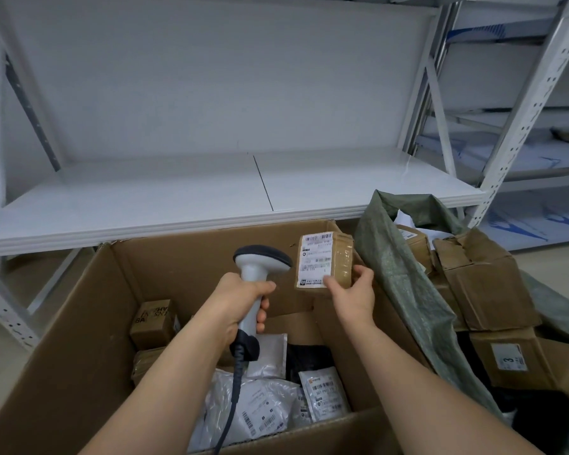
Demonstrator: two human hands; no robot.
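My left hand (pixel 240 302) grips the white handle of a barcode scanner (pixel 260 259) with a dark head, its grey cable hanging down toward me. My right hand (pixel 353 290) holds a small taped brown parcel (pixel 324 261) by its lower right corner, upright, with its white shipping label facing me. Scanner head and parcel are side by side and close, above a large open cardboard box (pixel 79 339).
The cardboard box holds small brown cartons (pixel 155 318) and white mailer bags (pixel 263 405) with labels. To the right, a green woven sack (pixel 404 280) lies open over several brown boxes (pixel 483 284). A white metal shelf (pixel 211 195) runs behind the box; more racks stand at right.
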